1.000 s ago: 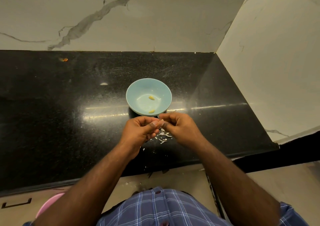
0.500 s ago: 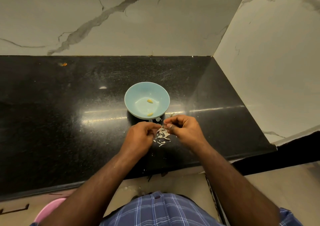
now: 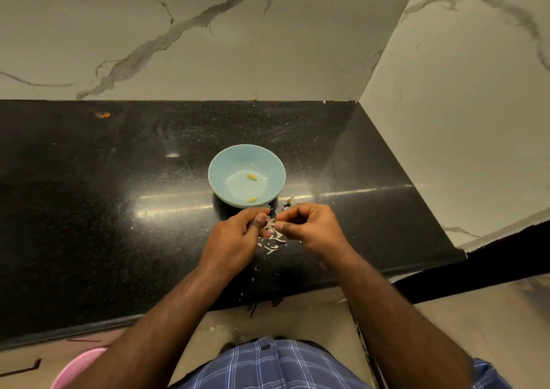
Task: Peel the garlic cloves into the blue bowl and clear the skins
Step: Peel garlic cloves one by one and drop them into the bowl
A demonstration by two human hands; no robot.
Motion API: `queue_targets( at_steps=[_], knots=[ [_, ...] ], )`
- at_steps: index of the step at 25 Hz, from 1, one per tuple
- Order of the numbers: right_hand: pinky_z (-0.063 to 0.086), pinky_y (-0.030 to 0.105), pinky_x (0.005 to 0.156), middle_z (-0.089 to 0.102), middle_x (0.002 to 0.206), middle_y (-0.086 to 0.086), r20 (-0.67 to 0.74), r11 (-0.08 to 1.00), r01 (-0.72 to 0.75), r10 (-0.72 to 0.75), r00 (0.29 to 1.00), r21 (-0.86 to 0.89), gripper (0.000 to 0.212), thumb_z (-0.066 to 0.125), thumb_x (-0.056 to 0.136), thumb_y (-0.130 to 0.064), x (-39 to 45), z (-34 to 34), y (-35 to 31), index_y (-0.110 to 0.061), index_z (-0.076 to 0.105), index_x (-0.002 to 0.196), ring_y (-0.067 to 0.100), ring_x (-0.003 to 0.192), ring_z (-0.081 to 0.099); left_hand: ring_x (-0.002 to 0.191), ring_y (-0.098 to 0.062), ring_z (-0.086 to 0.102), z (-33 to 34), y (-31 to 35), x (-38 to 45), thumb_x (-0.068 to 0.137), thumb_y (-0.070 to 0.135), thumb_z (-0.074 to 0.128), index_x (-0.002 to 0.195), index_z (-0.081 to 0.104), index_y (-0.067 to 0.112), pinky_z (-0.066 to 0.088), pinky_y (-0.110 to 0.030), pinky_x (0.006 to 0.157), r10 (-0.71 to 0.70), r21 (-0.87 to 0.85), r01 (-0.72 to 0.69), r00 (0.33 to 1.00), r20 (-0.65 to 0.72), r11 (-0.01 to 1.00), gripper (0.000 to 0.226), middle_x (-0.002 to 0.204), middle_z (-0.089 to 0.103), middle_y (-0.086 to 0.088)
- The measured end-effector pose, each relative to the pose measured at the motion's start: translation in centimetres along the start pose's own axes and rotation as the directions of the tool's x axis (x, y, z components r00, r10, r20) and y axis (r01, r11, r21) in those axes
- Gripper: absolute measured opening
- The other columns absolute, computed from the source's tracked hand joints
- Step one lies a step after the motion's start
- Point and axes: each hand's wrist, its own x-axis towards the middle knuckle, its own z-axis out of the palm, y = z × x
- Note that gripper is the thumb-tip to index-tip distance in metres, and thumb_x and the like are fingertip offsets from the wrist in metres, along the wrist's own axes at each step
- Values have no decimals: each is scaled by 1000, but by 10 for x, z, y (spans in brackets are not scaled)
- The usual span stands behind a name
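Pinching one garlic clove [image 3: 270, 223] between both hands, left hand [image 3: 238, 235] and right hand [image 3: 309, 228] fingers curled, we strip skin. We should drop it into the blue bowl [image 3: 220, 177] just beyond our fingers, letting skins [image 3: 272, 241] fall below.

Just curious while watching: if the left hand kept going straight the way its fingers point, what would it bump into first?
Probably the right hand: the left hand points at it across the garlic clove they both pinch.
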Motion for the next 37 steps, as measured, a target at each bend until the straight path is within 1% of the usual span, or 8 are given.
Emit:
queue_targets(
  at_steps=[3, 9, 12, 19, 24, 28, 32, 37],
  knots=[
    [52, 20, 59, 75, 76, 8, -17, 996, -15, 17, 1000, 85, 12, 83, 78, 0, -3, 0, -4, -3, 76, 88, 12, 67, 70, 91, 8, 67, -3, 5, -4, 97, 31, 67, 118, 70, 42, 50, -11, 79, 43, -49, -40, 998, 55, 998, 24, 94, 74, 23],
    [59, 28, 64, 75, 76, 14, 12, 946, -133, 136, 991, 295, 7, 80, 80, -2, -9, 8, -10, -4, 73, 82, 21, 68, 73, 83, -9, 75, 3, 14, -9, 82, 11, 82, 105, 71, 26, 60, -26, 77, 23, -323, 13, 994, 107, 946, 30, 85, 78, 3],
    [56, 27, 60, 74, 71, 11, 24, 961, -152, 151, 988, 229, 7, 79, 84, -10, -10, 8, -9, -9, 73, 80, 18, 65, 70, 70, -5, 71, 3, 18, -11, 83, 6, 80, 96, 74, 14, 51, -15, 61, -42, -439, 76, 995, 85, 895, 17, 76, 77, -2],
    [59, 26, 67, 76, 86, 5, 39, 987, -8, 1, 999, 163, 19, 63, 97, -5, -9, -3, -11, -12, 73, 112, 17, 78, 71, 64, -10, 64, 1, 12, -10, 89, 9, 73, 95, 79, 7, 43, -28, 61, -123, -589, 168, 986, 117, 791, 8, 74, 74, -6],
    [55, 22, 67, 74, 78, 2, 49, 996, 93, -93, 994, 1, 12, 69, 92, -1, -7, -4, -10, -12, 75, 93, 8, 71, 68, 59, -7, 58, 3, 13, -9, 93, 11, 70, 95, 76, -3, 43, -24, 59, -120, -564, 191, 980, 160, 803, 15, 67, 69, -3],
    [56, 24, 65, 72, 83, 5, 23, 999, 53, -53, 998, 0, 18, 56, 102, -4, -1, -7, -9, -13, 70, 107, 11, 71, 67, 58, -8, 58, 2, 12, -6, 94, 8, 68, 91, 76, -1, 43, -23, 57, -143, -562, 209, 977, 161, 800, 13, 69, 70, -7],
    [55, 20, 73, 77, 89, -2, 103, 987, 124, -113, 988, -105, 12, 70, 94, -11, 2, -6, -10, -16, 77, 103, 6, 83, 72, 58, -7, 59, 1, 12, -3, 91, 17, 72, 89, 77, 2, 43, -22, 56, -134, -538, 201, 978, 161, 819, 15, 69, 70, -5],
    [57, 28, 70, 73, 82, 5, 53, 1000, 14, -16, 998, 28, 18, 59, 100, -4, 8, -7, -7, -12, 73, 107, 15, 74, 68, 63, -11, 63, 1, 7, 2, 95, 12, 68, 90, 77, 6, 44, -22, 57, -135, -515, 200, 978, 160, 833, 12, 75, 73, -9]
  ],
)
